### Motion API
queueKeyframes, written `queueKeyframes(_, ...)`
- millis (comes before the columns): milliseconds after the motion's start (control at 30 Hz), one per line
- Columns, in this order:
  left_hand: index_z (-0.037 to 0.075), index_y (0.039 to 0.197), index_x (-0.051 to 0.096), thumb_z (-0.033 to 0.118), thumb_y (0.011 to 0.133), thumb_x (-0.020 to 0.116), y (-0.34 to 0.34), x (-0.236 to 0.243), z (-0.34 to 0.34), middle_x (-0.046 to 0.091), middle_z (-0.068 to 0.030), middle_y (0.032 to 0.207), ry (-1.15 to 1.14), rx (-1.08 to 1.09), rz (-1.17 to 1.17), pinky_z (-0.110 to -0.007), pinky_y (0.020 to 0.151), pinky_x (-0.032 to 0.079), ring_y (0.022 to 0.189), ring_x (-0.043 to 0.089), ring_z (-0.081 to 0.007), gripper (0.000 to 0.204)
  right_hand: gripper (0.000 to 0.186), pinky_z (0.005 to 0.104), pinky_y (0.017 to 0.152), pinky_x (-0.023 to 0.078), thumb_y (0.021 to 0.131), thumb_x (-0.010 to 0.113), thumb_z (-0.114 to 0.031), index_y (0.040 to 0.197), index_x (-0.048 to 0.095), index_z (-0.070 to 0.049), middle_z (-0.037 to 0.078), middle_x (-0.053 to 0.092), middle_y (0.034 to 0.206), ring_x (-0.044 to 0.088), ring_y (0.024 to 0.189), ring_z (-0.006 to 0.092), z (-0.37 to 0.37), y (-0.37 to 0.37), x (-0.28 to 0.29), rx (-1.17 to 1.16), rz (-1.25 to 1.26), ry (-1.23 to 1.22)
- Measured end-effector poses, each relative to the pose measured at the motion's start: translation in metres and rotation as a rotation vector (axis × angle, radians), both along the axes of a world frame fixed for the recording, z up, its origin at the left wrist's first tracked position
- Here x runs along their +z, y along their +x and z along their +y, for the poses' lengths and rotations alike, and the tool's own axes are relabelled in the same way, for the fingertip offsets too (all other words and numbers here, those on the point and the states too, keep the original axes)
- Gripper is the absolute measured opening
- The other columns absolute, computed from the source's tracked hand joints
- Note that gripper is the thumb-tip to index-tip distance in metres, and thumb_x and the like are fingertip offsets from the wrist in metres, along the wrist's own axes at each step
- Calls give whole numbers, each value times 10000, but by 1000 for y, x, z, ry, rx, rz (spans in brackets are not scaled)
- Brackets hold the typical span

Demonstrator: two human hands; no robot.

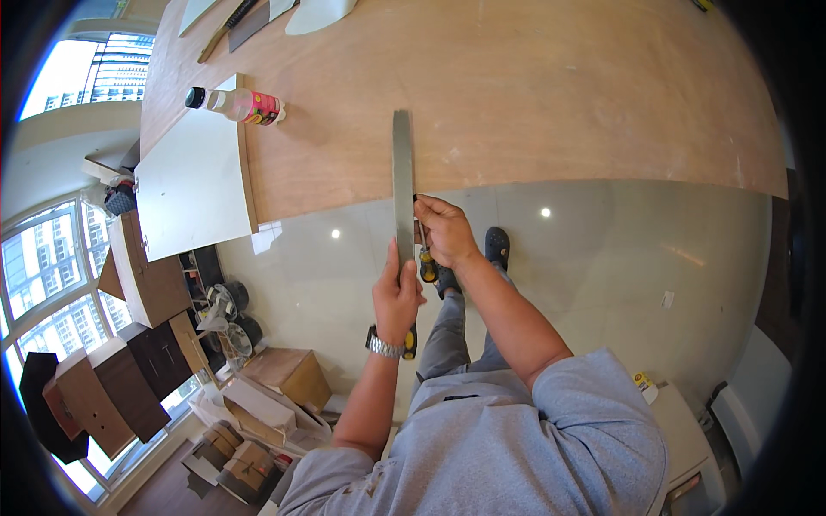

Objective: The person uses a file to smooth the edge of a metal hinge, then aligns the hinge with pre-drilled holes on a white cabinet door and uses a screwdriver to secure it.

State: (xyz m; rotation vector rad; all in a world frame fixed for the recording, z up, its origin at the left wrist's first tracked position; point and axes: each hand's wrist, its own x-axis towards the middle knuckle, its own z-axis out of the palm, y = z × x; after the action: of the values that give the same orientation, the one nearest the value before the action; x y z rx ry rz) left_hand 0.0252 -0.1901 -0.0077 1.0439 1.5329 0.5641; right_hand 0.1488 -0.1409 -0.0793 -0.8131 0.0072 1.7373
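A long, narrow grey-green strip (402, 163) points away from me, its far end over the plywood table's near edge. My left hand (396, 301) is closed round its near end. A yellow-and-black handle (411, 344) shows just below that hand; what tool it belongs to is hidden. My right hand (441, 228) is closed at the strip's right side, on a screwdriver (427, 265) with a yellow-and-black handle hanging beneath the fingers. Whether its tip touches the strip I cannot make out.
The plywood table (559, 120) spans the top, bearing a white panel (185, 189), bottles (258, 107) and tools (225, 26) at the far left. Boxes (284, 378) and stacked boards (129, 387) stand by the windows. My feet (496, 245) are on the tiled floor below.
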Motion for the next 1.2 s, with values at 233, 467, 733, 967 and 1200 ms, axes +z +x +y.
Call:
queueKeyframes(233, 46, 1469, 359, 125, 971, 530, 14, 15, 46, 596, -16, 801, 80, 27, -32, -209, 425, 450, 546, 494, -46, 533, 286, 331, 732, 577, 980, 568, -180, 1206, 593, -8, 97, 656, 1049, 673, 894, 215, 1, 0, -4, 17, 23, -20)
queueKeyframes(467, 4, 1247, 490, 67, 821, 740, -4, -18, 5, 614, -9, 741, 99, 65, -6, -193, 412, 446, 515, 554, -57, 498, 257, 329, 712, 563, 971, 585, -209, 1166, 607, -43, 92, 661, 1011, 675, 883, 230, 0, 0, 2, 26, -15, -54)
queueKeyframes(733, 24, 1181, 447, 47, 811, 743, -2, -34, 4, 654, -82, 940, 114, 132, -140, -187, 428, 477, 589, 595, -76, 474, 244, 307, 747, 534, 966, 600, -209, 1144, 625, -43, 71, 661, 980, 631, 883, 166, 0, -2, 3, 2, 35, -81)
queueKeyframes(967, 26, 1170, 431, 31, 818, 727, 4, -31, 3, 666, -103, 960, 73, 160, -149, -192, 415, 452, 553, 568, -66, 460, 230, 284, 716, 504, 965, 597, -177, 1155, 622, -48, 30, 629, 880, 575, 773, 122, -5, -1, -5, -8, -2, -53)
queueKeyframes(1200, 14, 1232, 424, 54, 843, 709, 5, -23, 4, 653, -63, 892, 98, 165, -107, -195, 413, 437, 520, 541, -54, 484, 299, 236, 547, 427, 969, 593, -168, 1219, 598, -5, 24, 580, 818, 521, 646, 101, -4, -3, 0, 15, -152, 37)
